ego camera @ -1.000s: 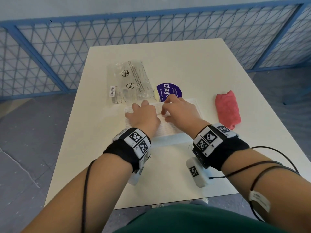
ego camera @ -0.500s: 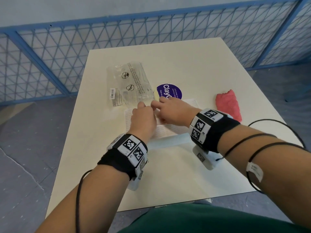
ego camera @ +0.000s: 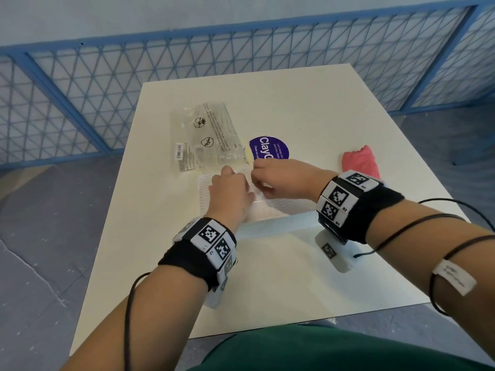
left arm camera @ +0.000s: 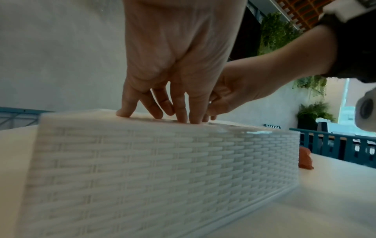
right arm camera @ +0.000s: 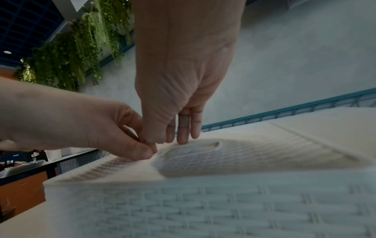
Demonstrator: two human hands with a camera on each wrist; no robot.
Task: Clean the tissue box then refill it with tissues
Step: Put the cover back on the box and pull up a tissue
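The head view is bright and even, with soft daylight and only weak shadows under the wrists on the desk (ego camera: 294, 108). Straight lines of the blue fence (ego camera: 107, 84) bend near the edges, from the wide lens. The clear plastic bag (ego camera: 206, 135) shows a little glare. Both wrist views are dimmer and a bit grey. There the woven white box (left arm camera: 162, 169) is soft and blurred close to the lens, and a bright window (left arm camera: 350, 112) at the right is overexposed.

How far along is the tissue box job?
Done: tissue box closed on the table, red cloth set aside, empty plastic wrapper beside the box. In hand: left hand and right hand work at the top slot. Left: no tissue visibly sticks out yet.
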